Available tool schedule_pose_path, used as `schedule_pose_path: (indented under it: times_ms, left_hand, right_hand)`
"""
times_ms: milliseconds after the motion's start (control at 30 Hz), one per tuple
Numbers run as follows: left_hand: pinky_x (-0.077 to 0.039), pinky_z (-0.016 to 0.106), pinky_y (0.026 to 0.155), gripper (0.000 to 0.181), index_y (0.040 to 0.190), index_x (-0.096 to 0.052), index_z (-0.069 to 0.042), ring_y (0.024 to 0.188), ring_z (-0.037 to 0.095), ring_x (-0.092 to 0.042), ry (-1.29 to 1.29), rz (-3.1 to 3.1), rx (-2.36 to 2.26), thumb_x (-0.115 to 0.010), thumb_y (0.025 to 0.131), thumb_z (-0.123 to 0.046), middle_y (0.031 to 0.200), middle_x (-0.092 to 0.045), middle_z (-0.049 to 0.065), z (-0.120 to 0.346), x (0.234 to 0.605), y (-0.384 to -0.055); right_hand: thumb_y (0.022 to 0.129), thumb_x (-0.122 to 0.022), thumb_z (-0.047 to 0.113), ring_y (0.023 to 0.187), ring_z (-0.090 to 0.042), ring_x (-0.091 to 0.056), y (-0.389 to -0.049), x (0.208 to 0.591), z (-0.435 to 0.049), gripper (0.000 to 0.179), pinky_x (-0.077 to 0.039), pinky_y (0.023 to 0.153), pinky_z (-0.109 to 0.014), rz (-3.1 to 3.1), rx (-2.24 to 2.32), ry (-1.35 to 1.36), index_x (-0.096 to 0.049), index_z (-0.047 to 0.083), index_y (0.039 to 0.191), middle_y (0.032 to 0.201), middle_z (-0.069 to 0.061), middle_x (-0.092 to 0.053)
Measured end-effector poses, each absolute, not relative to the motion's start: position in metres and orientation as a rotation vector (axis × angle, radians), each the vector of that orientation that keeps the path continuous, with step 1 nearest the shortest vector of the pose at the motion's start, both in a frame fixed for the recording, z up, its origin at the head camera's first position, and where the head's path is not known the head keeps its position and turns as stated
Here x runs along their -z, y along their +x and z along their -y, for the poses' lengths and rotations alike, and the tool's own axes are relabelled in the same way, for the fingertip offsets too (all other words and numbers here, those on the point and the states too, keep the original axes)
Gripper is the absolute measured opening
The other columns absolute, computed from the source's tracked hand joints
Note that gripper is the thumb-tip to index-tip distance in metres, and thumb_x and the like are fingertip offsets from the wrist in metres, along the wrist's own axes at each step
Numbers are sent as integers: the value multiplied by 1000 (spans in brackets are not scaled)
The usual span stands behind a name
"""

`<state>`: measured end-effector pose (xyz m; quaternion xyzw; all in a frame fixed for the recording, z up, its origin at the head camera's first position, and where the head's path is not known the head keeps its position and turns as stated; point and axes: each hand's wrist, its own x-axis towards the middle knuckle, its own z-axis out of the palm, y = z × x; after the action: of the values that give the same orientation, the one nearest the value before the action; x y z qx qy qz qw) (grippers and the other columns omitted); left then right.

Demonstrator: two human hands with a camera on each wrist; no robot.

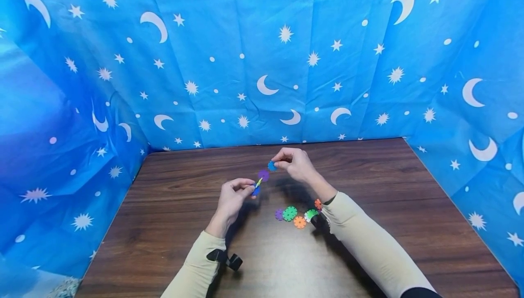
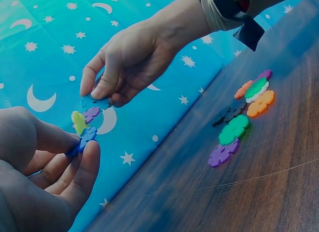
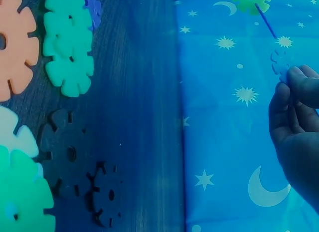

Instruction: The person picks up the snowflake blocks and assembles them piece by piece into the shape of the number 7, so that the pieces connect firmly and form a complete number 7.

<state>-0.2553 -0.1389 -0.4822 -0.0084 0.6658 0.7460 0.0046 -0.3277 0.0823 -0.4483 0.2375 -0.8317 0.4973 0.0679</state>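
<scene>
Head cam, R hand [image 1: 296, 164], blue disc [image 1: 271, 166] pinched

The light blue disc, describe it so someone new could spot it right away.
From the brown table in the head view, follow the right sleeve up to the right hand. It pinches the light blue disc, pictured above and right of the purple disc. Its lighter shade sets it apart from the darker blue disc in the left hand.

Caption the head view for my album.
Left hand grips notched discs, right hand pinches a blue disc, above a wooden table.
</scene>
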Motion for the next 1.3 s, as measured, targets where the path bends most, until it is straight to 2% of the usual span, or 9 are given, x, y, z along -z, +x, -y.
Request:
schedule_pose_path:
  times_ms: [400,633,767,933,1133,1300]
  left_hand:
    - [-58,26,63,17,101,-65,16,65,13,-65,-20,-2086,-2332,-65,85,11,76,-67,4,138,482,-252]
    - [-58,27,63,17,102,-65,15,64,14,-65,-14,-2084,-2326,-66,85,10,76,-67,6,139,482,-253]
    - [-59,31,66,16,102,-66,13,65,14,-66,-10,-2102,-2300,-66,86,8,77,-67,7,140,481,-255]
    - [-60,35,69,15,101,-67,12,66,15,-66,-2,-2119,-2275,-66,87,8,78,-67,7,141,480,-256]
    - [-59,30,66,15,101,-67,13,67,14,-66,5,-2106,-2284,-65,86,9,78,-67,7,141,481,-255]
    - [-59,31,67,15,101,-66,13,67,14,-66,5,-2092,-2299,-65,86,10,77,-67,5,141,481,-254]
  right_hand:
    - [90,-68,6,71,-14,-59,-326,451,-82,10,-48,60,-25,2465,-1558,762,-74,15,89,87,-1,-71]
    - [90,-67,2,71,-16,-58,-323,448,-79,10,-47,60,-25,2419,-1610,802,-73,9,89,89,-7,-71]
    - [90,-67,3,72,-14,-60,-327,453,-79,11,-49,60,-24,2386,-1632,823,-73,11,88,90,-5,-70]
    - [90,-67,2,77,-18,-62,-327,455,-77,8,-51,63,-24,2373,-1672,820,-72,8,88,93,-10,-70]
    - [90,-64,-3,82,-27,-63,-326,453,-76,6,-53,65,-31,2368,-1733,833,-70,-1,90,97,-18,-69]
    - [90,-61,-8,83,-28,-63,-312,435,-76,6,-55,68,-39,2356,-1748,891,-67,-8,90,96,-23,-68]
